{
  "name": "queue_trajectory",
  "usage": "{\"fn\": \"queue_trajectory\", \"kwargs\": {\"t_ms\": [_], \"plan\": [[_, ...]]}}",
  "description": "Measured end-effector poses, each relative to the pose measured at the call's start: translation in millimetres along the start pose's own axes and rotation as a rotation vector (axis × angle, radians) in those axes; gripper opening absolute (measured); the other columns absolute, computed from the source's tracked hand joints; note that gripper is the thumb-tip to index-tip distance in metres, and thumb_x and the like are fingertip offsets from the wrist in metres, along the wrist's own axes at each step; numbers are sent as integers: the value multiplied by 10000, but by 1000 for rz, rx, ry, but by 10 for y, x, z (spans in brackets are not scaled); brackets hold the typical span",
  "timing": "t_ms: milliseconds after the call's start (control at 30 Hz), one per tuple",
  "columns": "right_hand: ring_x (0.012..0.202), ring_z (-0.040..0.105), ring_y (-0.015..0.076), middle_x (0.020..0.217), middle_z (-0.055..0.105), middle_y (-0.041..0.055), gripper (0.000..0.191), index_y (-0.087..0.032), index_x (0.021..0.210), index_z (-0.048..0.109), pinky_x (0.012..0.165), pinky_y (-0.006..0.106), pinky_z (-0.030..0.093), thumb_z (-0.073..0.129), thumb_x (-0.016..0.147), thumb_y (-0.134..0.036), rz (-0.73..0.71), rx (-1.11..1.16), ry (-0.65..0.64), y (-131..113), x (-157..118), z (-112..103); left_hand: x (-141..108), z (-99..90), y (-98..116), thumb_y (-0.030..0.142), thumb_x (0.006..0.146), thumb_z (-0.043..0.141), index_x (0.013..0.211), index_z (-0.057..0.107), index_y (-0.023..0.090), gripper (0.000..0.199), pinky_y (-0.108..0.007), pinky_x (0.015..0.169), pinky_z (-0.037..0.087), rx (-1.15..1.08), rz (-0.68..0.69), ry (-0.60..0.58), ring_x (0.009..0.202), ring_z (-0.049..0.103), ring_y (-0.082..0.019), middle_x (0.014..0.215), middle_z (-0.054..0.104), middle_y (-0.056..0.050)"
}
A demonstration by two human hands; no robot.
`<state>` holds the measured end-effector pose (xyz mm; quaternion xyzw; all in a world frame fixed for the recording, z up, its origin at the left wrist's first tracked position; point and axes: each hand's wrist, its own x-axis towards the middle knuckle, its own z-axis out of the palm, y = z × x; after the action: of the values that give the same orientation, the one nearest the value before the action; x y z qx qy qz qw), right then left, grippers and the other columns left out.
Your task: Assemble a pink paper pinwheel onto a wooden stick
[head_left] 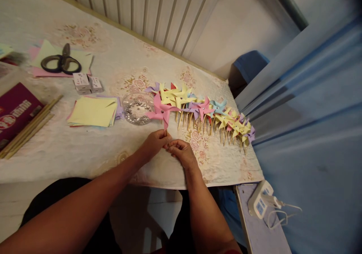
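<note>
My left hand (pixel 154 142) and my right hand (pixel 181 151) meet near the table's front edge, fingertips pinched together on the lower end of a thin wooden stick. That stick carries a pink paper pinwheel (pixel 161 110), which stands just above my hands. Behind it a row of finished pinwheels (pixel 209 114) in yellow, pink, blue and purple lies across the floral tablecloth (pixel 85 148). A clear round dish of small shiny pins (pixel 137 108) sits left of the pink pinwheel.
A stack of coloured paper squares (pixel 93 111) lies left of the dish. Two small white boxes (pixel 87 83), black scissors (pixel 60 62) on paper, wooden sticks (pixel 28 127) and a maroon box (pixel 14 112) fill the left. A white power strip (pixel 258 203) sits on a ledge, lower right.
</note>
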<state>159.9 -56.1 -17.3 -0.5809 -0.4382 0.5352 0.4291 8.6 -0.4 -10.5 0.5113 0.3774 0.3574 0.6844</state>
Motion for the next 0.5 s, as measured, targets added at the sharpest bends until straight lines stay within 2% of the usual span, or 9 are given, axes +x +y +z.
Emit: {"fn": "queue_trajectory", "kwargs": {"t_ms": [167,500], "plan": [[558,535,111,661,681,-7,191,-212,779,703,538,235,418,741,655,-352,6,14,19,19,16,-8,23,-65,36,407,737,648,707,587,168,249,-270,619,411,30,37,46,582,505,-114,631,584,24],[526,519,96,661,685,-9,199,-205,809,707,496,216,399,715,663,-341,38,47,65,56,36,12,57,-127,37,416,768,660,729,597,175,252,-264,625,415,32,54,53,590,509,-110,684,606,22]]}}
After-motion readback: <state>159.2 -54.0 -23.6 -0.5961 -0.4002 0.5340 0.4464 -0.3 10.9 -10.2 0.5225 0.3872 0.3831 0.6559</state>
